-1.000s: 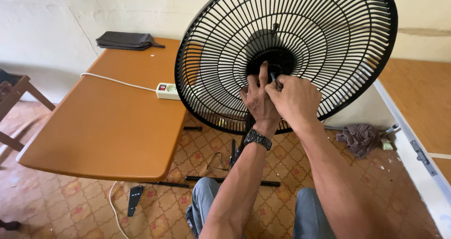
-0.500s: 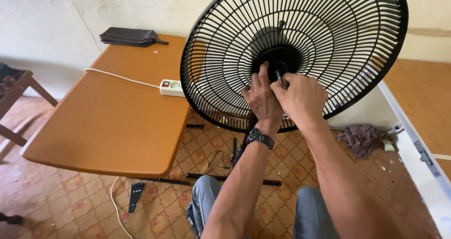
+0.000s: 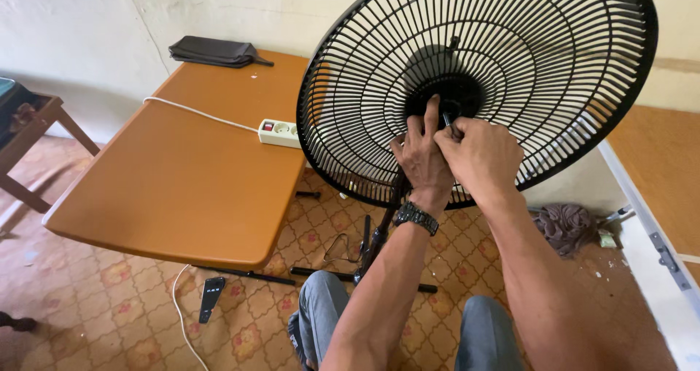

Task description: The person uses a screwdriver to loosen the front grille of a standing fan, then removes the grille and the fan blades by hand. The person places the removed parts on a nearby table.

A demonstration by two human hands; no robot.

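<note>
A black fan grille (image 3: 350,86) on a stand (image 3: 379,240) tilts toward me, its dark hub (image 3: 467,94) at the centre. My left hand (image 3: 421,159), with a dark wristwatch, grips the grille ribs just below the hub, its forefinger stretched up to the hub. My right hand (image 3: 481,156) sits right beside it, closed on a thin dark screwdriver (image 3: 445,118) whose tip points into the hub. The two hands touch. What the tip meets is hidden.
An orange table (image 3: 182,174) stands at the left with a white power strip (image 3: 281,132) and a black pouch (image 3: 215,50). On the tiled floor lie a black remote (image 3: 211,298) and a grey cloth (image 3: 565,225). A white-edged board (image 3: 656,254) runs along the right.
The fan and both hands sit further right in the view, as my head has shifted. Both hands stay at the hub with the same grip.
</note>
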